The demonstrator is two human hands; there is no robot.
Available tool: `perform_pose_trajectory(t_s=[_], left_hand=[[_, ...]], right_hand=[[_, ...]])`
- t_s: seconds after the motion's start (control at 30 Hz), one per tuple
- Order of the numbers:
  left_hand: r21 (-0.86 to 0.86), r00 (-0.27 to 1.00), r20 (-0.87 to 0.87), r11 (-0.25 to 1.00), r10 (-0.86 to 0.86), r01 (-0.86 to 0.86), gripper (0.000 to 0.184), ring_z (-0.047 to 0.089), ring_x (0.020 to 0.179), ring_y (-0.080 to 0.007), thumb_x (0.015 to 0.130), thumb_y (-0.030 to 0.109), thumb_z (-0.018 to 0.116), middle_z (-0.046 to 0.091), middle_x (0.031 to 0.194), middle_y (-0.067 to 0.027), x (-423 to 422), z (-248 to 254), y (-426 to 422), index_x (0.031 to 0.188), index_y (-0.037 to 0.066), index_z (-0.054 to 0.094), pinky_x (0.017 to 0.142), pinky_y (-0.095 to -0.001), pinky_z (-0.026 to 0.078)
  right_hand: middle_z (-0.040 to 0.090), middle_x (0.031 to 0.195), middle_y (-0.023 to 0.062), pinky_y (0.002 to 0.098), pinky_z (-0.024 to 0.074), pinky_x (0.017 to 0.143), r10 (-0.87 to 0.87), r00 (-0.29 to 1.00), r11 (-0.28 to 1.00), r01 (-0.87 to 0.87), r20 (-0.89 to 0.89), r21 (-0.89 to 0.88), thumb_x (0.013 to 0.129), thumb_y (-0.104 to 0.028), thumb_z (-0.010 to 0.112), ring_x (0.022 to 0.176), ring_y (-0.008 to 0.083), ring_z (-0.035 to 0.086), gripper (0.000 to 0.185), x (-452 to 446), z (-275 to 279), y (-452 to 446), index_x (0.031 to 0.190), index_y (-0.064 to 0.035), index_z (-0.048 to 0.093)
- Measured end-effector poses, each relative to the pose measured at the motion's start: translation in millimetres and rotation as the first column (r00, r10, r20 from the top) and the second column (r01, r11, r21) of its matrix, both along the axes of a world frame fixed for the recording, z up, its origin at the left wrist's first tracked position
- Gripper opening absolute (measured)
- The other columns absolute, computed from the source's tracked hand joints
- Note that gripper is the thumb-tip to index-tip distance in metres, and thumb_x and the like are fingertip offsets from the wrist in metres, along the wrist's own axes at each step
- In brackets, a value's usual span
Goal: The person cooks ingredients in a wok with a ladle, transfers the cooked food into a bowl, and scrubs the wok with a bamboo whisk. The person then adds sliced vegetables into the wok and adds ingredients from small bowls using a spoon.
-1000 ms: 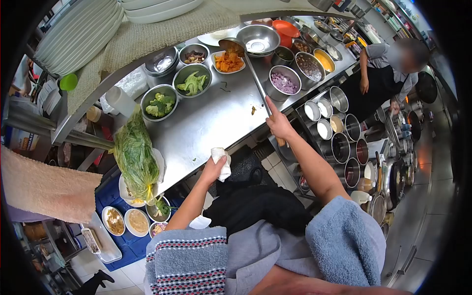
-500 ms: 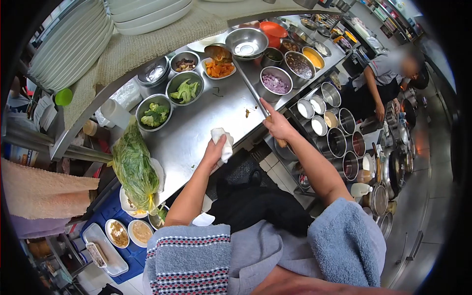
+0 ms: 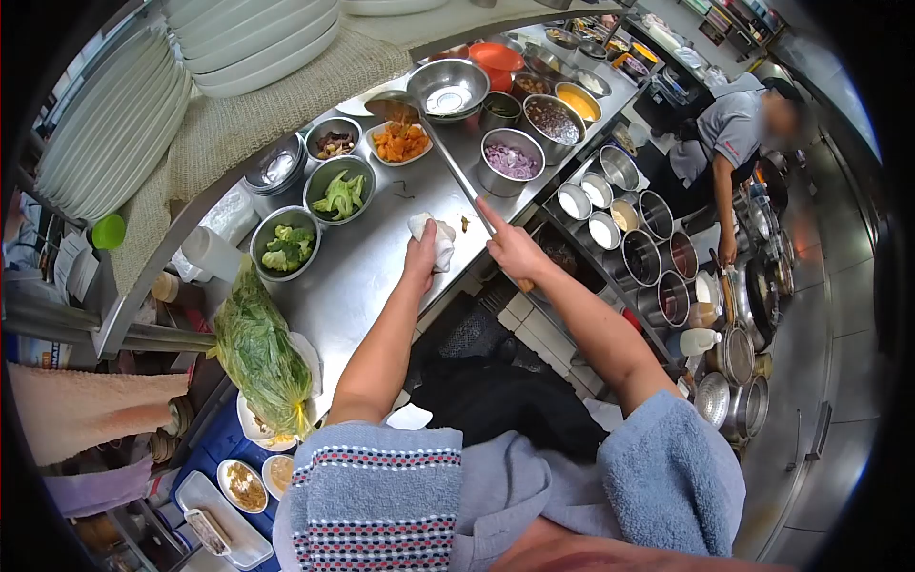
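My left hand (image 3: 419, 257) is closed around a crumpled white cloth (image 3: 442, 242) at the near edge of the steel counter (image 3: 396, 224). My right hand (image 3: 519, 255) grips the wooden end of a long-handled ladle (image 3: 457, 174), with the forefinger stretched along its shaft. The ladle's rounded head reaches over the far side of the counter, beside a white dish of chopped orange pieces (image 3: 401, 143). A small dark food scrap (image 3: 465, 224) lies on the steel between my hands, just right of the cloth.
Steel bowls of broccoli (image 3: 290, 248) and sliced green vegetable (image 3: 340, 195) stand left. A bagged leafy bundle (image 3: 262, 353) rests by the near corner. Chopped purple onion (image 3: 512, 160) is behind my right hand. Stacked plates (image 3: 257, 48) fill the shelf; another person (image 3: 729, 133) stands right.
My left hand has moved forward with the cloth, farther over the counter. My right hand keeps its hold on the ladle. The whole view has shifted slightly.
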State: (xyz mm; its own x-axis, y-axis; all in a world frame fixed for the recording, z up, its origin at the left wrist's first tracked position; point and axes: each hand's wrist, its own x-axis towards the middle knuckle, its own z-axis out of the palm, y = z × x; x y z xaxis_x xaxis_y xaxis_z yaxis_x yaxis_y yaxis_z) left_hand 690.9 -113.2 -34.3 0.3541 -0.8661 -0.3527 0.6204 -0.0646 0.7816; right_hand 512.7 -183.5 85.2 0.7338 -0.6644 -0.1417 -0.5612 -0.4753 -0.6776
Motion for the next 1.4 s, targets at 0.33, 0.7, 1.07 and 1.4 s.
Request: perform_pose_trajectory(t_s=[0.33, 0.7, 1.07, 1.4], left_hand=[[-0.082, 0.998, -0.037, 0.995, -0.056, 0.053, 0.053, 0.06, 0.076, -0.0146, 0.096, 0.053, 0.05, 0.065, 0.092, -0.0052, -11, 12, -31, 0.111, 0.003, 0.06, 0.065, -0.029, 0.047], [-0.044, 0.999, -0.033, 0.998, -0.034, 0.032, 0.053, 0.059, 0.075, -0.0135, 0.096, 0.052, 0.05, 0.064, 0.093, -0.0042, -18, 13, -20, 0.113, 0.003, 0.059, 0.063, -0.0283, 0.046], [-0.039, 0.999, -0.044, 0.999, -0.015, 0.013, 0.056, 0.06, 0.082, -0.0148, 0.096, 0.052, 0.051, 0.064, 0.098, -0.0067, -11, 5, -8, 0.117, 0.001, 0.057, 0.069, -0.0298, 0.048], [-0.025, 0.995, -0.089, 0.999, -0.035, 0.033, 0.057, 0.061, 0.09, -0.017, 0.097, 0.05, 0.05, 0.064, 0.105, -0.0089, -19, 11, -9, 0.121, -0.002, 0.054, 0.079, -0.0314, 0.05]], right_hand=[[0.062, 0.076, 0.0206, 0.0436, 0.0488, 0.077, -0.017, 0.994, 0.993, 0.029, 0.108, -0.116, 0.084, -0.006, 0.054, 0.076, 0.0394, 0.063, 0.08, 7, 8, 0, 0.153, -0.0195, 0.016], [0.05, 0.061, 0.0012, 0.0282, 0.0434, 0.045, -0.207, 0.946, 0.936, 0.117, 0.249, 0.333, 0.089, -0.003, 0.052, 0.046, 0.0107, 0.049, 0.077, 17, 58, 29, 0.154, -0.0216, 0.014], [0.063, 0.086, 0.0229, 0.0372, 0.0516, 0.064, -0.081, 0.99, 0.996, 0.076, 0.113, 0.054, 0.088, -0.007, 0.054, 0.061, 0.0225, 0.06, 0.075, 19, 9, 16, 0.153, -0.0179, 0.019], [0.048, 0.067, 0.0009, 0.0262, 0.0415, 0.043, -0.269, 0.901, 0.856, 0.061, 0.341, 0.514, 0.091, -0.005, 0.051, 0.046, 0.0093, 0.046, 0.071, 15, 46, 25, 0.153, -0.0195, 0.019]])
